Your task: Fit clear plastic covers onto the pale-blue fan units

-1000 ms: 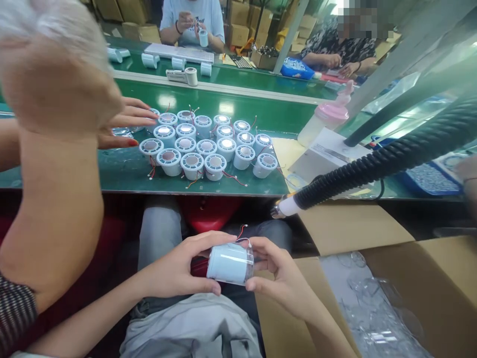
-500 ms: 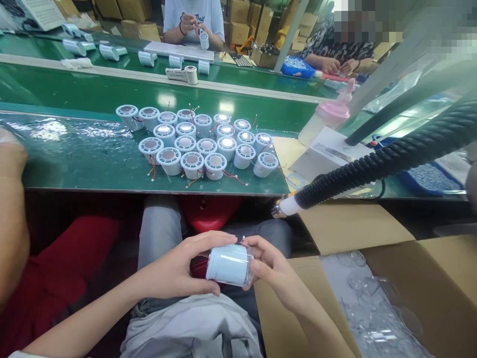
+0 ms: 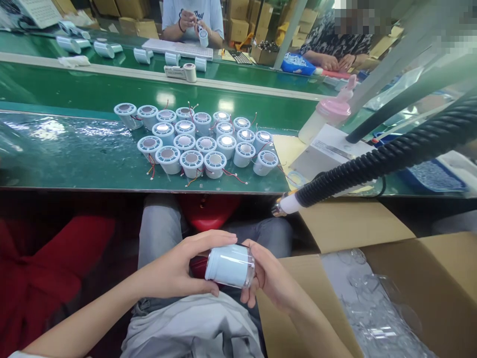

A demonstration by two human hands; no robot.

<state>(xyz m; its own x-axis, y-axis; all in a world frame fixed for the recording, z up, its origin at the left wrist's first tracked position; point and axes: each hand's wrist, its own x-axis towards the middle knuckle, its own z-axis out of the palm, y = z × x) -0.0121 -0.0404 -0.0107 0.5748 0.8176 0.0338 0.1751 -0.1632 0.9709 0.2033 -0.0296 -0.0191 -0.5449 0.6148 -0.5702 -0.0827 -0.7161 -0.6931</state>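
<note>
A light blue cylinder (image 3: 225,265) lies on its side above my lap, with a clear plastic cover (image 3: 250,268) around its right end. My left hand (image 3: 186,263) grips the cylinder from the left, fingers over the top and thumb along the underside. At the covered end, my right hand (image 3: 274,276) is closed, its fingers curled behind and below the cover. On the green bench ahead, several similar light blue housings (image 3: 192,161) stand in rows, with round discs on top and thin red wires coming out.
An open cardboard box (image 3: 439,278) holding clear plastic covers (image 3: 387,323) stands at my right. Above it hangs a black corrugated hose (image 3: 357,164) with a metal tip. A pink-lidded bottle (image 3: 328,117) is on the bench. Two people work across the belt (image 3: 93,84).
My right hand has shifted its hold, its fingers now lower around the covered end. Another person's arm at the left edge has gone out of view.
</note>
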